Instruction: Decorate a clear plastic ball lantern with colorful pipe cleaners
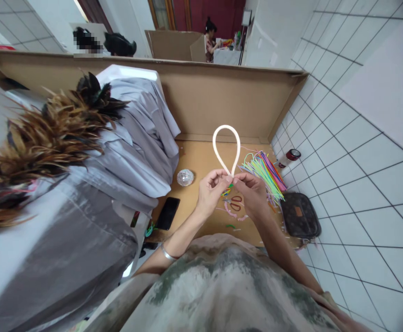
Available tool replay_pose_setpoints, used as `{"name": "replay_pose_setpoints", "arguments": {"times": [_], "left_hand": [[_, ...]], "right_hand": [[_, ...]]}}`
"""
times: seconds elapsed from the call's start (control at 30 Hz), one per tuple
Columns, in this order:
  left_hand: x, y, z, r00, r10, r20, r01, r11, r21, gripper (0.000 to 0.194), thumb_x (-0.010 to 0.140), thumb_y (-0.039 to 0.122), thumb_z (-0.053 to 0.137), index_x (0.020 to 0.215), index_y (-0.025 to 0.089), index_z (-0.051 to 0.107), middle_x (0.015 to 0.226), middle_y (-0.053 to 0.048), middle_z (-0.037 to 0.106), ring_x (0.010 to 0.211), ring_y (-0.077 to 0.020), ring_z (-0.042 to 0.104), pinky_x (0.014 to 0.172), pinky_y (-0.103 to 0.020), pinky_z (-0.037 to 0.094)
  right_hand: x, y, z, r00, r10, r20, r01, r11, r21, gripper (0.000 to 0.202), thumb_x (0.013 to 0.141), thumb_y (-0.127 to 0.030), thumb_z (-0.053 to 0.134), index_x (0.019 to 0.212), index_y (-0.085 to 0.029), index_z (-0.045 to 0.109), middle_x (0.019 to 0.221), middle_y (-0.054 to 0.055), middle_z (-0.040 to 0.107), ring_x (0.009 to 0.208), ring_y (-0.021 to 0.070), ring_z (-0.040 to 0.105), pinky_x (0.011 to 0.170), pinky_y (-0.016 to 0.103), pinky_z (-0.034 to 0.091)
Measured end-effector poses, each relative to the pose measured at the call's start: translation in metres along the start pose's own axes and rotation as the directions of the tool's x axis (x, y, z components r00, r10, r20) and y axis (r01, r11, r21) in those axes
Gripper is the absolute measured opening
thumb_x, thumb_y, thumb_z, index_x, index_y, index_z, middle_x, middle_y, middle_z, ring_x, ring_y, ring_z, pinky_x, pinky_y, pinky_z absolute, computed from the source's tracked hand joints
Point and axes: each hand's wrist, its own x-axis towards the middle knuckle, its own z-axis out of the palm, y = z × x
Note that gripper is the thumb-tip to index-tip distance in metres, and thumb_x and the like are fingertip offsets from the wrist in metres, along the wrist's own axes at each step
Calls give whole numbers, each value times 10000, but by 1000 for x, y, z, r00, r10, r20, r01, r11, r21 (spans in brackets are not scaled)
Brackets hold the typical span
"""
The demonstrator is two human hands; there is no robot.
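right now both hands pinch the pink pipe cleaner [226,146] | left hand [211,190] and right hand [253,192] grip its crossed ends, loop up over the desk [196,159] | risk: i think a loose pinch lets the loop spring open

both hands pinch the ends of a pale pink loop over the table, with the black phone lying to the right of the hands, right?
Not quite. The phone lies left of the hands, as the head view shows. The left hand and right hand do pinch the loop ends over the table.
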Motion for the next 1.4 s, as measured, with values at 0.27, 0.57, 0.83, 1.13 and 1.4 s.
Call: {"name": "replay_pose_setpoints", "arguments": {"times": [0.27, 0.57, 0.83, 1.13, 1.4], "left_hand": [[12, 6, 2, 984, -178, -16, 172, 968, -184, 298, 594, 402, 809, 575, 151, 651, 455, 42, 479, 446, -47, 366, 468, -210, 276], [12, 8, 7, 974, -228, -4, 220, 947, -233, 284, 559, 370, 824, 586, 143, 654, 486, 33, 519, 450, -38, 385, 470, -201, 286], [10, 10, 7, 961, -270, 54, 275, 928, -251, 291, 573, 371, 813, 570, 139, 637, 493, 25, 511, 460, -43, 395, 459, -197, 277], [13, 5, 6, 977, -214, 12, 212, 957, -196, 284, 603, 389, 788, 586, 139, 655, 495, 25, 521, 458, -46, 395, 474, -205, 301], [10, 4, 10, 981, -196, 15, 196, 968, -155, 301, 616, 391, 772, 529, 153, 611, 486, 26, 512, 462, -51, 394, 477, -209, 310]], "right_hand": [[-6, -5, -3, 986, -108, 124, 128, 978, -166, 314, 811, -476, 633, 665, -201, 673, 612, -7, 584, 602, 124, 506, 576, 249, 410], [-6, -2, -3, 969, -166, 184, 208, 948, -239, 194, 829, -301, 582, 686, -207, 675, 688, 1, 667, 667, 142, 583, 652, 265, 438], [-1, 0, -3, 970, -193, 145, 220, 955, -201, 151, 759, -253, 600, 618, -217, 643, 640, -8, 659, 652, 148, 596, 674, 284, 463], [-1, -2, -1, 981, -94, 169, 118, 984, -134, 172, 756, -319, 607, 622, -222, 655, 617, -12, 626, 616, 137, 561, 627, 267, 452], [2, 7, -1, 985, -137, 105, 144, 988, -60, 153, 718, -224, 611, 566, -222, 631, 598, -21, 622, 633, 136, 564, 642, 269, 444]]}}
